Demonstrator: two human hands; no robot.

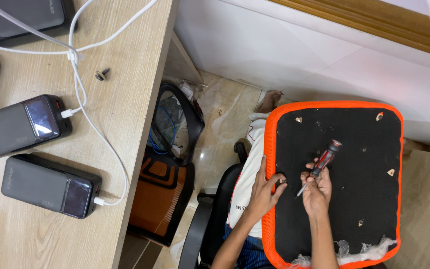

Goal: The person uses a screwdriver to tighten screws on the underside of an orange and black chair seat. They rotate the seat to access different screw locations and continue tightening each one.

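Head view: right hand (317, 189) grips screwdriver (323, 163); left hand (264, 192) steadies seat panel (354, 189).

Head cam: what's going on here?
A person has an orange-edged black seat panel across their lap. The right hand holds a screwdriver with a red and clear handle, its tip pointing down at the panel. The left hand rests on the panel's left edge, fingers pinching a small dark part, too small to identify. To the left, a wooden desk carries grey power banks on white cables and a loose screw.
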